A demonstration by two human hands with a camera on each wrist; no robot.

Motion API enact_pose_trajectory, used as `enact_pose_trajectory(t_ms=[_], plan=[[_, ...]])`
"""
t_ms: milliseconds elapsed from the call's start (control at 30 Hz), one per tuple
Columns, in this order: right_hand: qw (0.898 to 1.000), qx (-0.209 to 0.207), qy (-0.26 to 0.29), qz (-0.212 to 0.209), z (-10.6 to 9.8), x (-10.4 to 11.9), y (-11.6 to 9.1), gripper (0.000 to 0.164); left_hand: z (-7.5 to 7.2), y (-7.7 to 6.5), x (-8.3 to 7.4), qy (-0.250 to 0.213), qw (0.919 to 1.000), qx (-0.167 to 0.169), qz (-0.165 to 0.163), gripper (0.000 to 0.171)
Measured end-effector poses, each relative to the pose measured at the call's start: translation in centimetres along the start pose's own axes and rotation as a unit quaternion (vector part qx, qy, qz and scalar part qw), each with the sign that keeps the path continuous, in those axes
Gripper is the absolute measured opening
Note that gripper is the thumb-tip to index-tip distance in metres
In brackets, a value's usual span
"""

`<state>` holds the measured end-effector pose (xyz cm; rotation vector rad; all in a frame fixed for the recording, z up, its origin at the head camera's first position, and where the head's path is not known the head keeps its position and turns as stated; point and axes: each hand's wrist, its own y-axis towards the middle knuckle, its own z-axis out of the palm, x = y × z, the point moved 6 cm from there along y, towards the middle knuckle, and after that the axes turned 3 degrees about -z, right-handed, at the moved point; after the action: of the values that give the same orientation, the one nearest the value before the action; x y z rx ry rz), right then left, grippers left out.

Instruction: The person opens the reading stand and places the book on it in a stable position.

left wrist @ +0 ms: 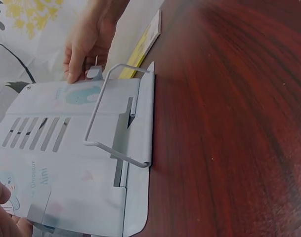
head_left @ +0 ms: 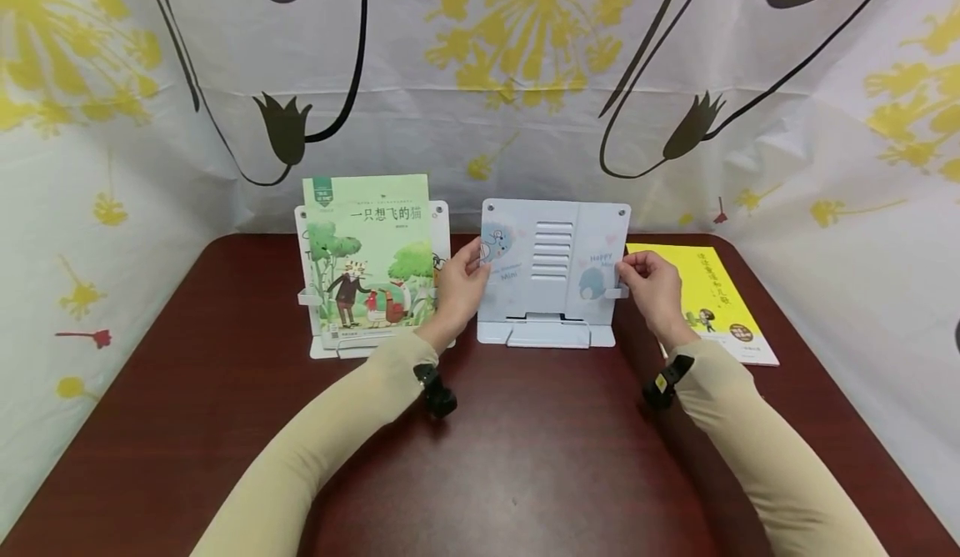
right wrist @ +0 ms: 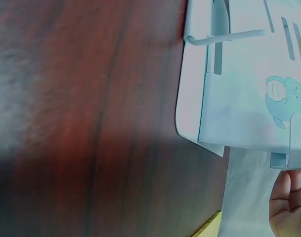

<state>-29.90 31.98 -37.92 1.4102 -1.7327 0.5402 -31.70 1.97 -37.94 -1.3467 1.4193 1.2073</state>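
A pale blue-white metal book stand (head_left: 517,303) stands upright on the table, with slots in its back panel and cartoon prints. My left hand (head_left: 459,288) grips its left edge, the thumb lying toward the front. On the opposite side, my right hand (head_left: 656,292) pinches the right edge beside a small side clip (left wrist: 94,72). A wire page holder (left wrist: 93,118) juts out at the stand's foot in the left wrist view. The right wrist view shows the stand's lower corner (right wrist: 214,140) and only part of the right hand (right wrist: 291,202); most of its fingers are cut off.
Left of my left hand, a green picture book (head_left: 367,248) leans on a second white stand (head_left: 442,223). A yellow book (head_left: 723,298) lies flat at the right, partly behind the right hand. A patterned curtain (head_left: 480,140) hangs behind the dark red table (head_left: 525,449).
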Motion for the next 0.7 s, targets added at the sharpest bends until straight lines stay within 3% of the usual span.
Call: enact_pose_trajectory(t_ms=[400, 700], plan=[[0.999, 0.006, 0.026, 0.033, 0.5, -0.6, 1.1, 0.034, -0.2, 0.1, 0.4, -0.012, 0.9988, -0.041, 0.025, 0.034], [0.999, 0.004, 0.037, 0.029, 0.5, -0.7, 1.5, 0.037, -0.1, 0.6, 0.5, -0.014, 0.9976, -0.062, 0.028, 0.032]])
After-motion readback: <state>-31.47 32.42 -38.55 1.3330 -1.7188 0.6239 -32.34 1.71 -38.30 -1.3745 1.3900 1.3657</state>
